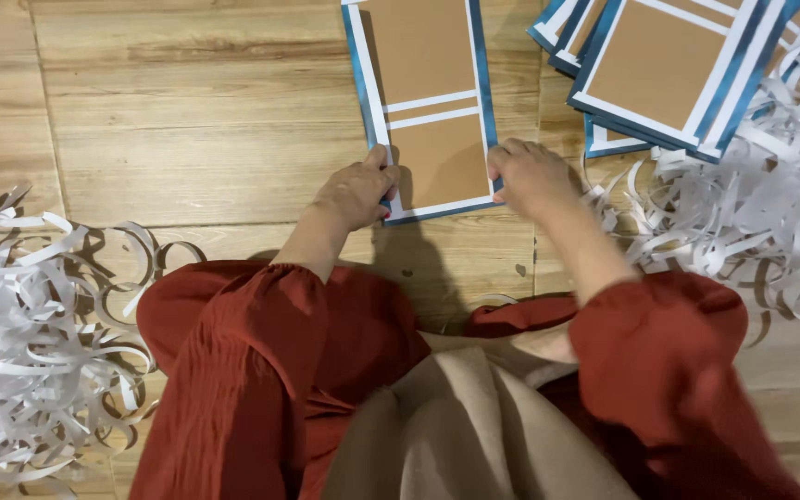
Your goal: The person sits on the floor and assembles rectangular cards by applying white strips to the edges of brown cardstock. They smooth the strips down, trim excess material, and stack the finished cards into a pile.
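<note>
On the wooden plank floor (187, 139), the left hand (358, 190) and right hand (528, 176) each close their fingers on a near corner of the flat brown cardboard panel with white strips and blue edging (428, 102), between 2 heaps of curled white paper strips (39, 343).

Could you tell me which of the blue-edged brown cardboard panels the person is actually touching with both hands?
The single blue-edged brown cardboard panel lying alone mid-floor: the left hand and right hand press its near corners. The stacked panels at upper right lie untouched.
</note>
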